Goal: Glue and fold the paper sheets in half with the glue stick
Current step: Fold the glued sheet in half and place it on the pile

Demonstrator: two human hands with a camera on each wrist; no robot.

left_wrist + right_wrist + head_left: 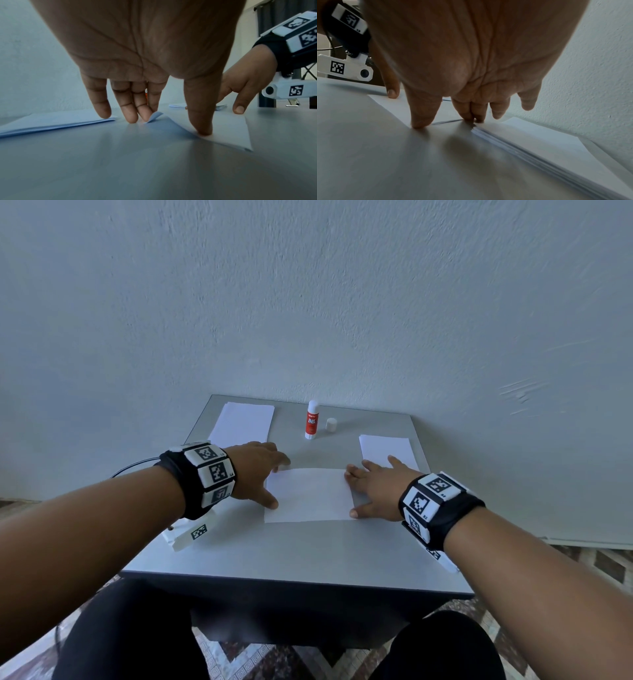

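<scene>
A white paper sheet (308, 494) lies flat in the middle of the grey table (274, 559); two layers show at its right edge (447, 121). My left hand (274, 484) presses its left side, thumb (204, 132) on the near part and fingertips (144, 117) at the far corner, which curls up a little. My right hand (354, 494) presses the right side with its thumb (419, 124) and straight fingers (474, 119). The red-and-white glue stick (312, 419) stands upright and uncapped behind the sheet, with its white cap (331, 425) beside it.
A stack of white sheets (243, 422) lies at the back left of the table. A smaller stack of paper (387, 451) lies at the right, just beyond my right fingers. The table stands against a pale wall (308, 302).
</scene>
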